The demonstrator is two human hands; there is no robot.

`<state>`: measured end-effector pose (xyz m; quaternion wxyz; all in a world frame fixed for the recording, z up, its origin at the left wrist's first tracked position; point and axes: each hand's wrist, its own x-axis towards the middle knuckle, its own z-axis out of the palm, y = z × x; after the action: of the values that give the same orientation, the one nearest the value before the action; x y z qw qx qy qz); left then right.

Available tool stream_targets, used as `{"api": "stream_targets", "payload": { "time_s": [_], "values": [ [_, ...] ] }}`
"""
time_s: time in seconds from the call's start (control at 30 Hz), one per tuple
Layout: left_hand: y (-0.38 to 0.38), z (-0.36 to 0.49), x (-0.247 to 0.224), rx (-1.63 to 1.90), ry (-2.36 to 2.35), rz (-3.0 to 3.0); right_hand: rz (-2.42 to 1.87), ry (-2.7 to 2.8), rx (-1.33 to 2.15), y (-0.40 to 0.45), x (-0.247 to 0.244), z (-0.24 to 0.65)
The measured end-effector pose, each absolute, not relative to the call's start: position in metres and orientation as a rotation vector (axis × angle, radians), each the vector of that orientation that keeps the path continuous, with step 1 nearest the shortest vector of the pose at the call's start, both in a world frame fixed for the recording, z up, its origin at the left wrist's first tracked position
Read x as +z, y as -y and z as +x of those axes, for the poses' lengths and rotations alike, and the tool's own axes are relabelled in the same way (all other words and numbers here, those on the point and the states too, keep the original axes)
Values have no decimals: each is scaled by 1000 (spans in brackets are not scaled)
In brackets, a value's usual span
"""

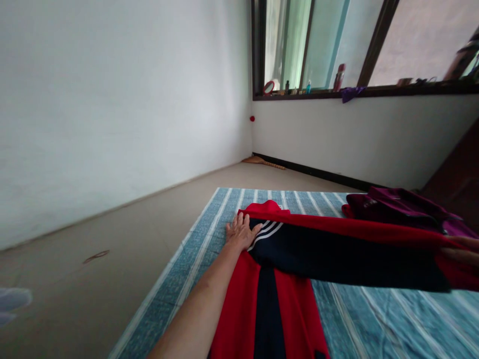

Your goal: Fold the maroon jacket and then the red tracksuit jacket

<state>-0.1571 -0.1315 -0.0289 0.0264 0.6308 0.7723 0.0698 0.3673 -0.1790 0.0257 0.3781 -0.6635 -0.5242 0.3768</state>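
A red and dark navy garment [268,309] lies on the blue striped cloth [202,244]. Its sleeve [348,249], navy with white stripes near the shoulder, stretches across to the right. My left hand [241,232] rests flat on the garment's shoulder edge, fingers spread. At the right frame edge, my right hand [464,252] has its fingers closed on the far end of the sleeve, partly cut off by the frame.
Dark purple clothing [404,207] is heaped at the cloth's back right. A small broom [262,160] lies in the corner, and a thin loop [96,256] on the floor at left. Bottles and a mirror [268,88] stand on the windowsill.
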Motion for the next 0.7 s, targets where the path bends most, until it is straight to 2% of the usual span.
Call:
{"api": "stream_targets", "payload": {
  "time_s": [0.23,0.5,0.7],
  "values": [
    [130,-155,-28,202,-2390,1962,-1634,995,1032,174,97,321],
    [140,-144,-21,309,-2228,2229,-1511,969,1075,179,107,307],
    [135,-144,-21,320,-2107,2210,-1447,1160,833,214,126,265]
  ]
}}
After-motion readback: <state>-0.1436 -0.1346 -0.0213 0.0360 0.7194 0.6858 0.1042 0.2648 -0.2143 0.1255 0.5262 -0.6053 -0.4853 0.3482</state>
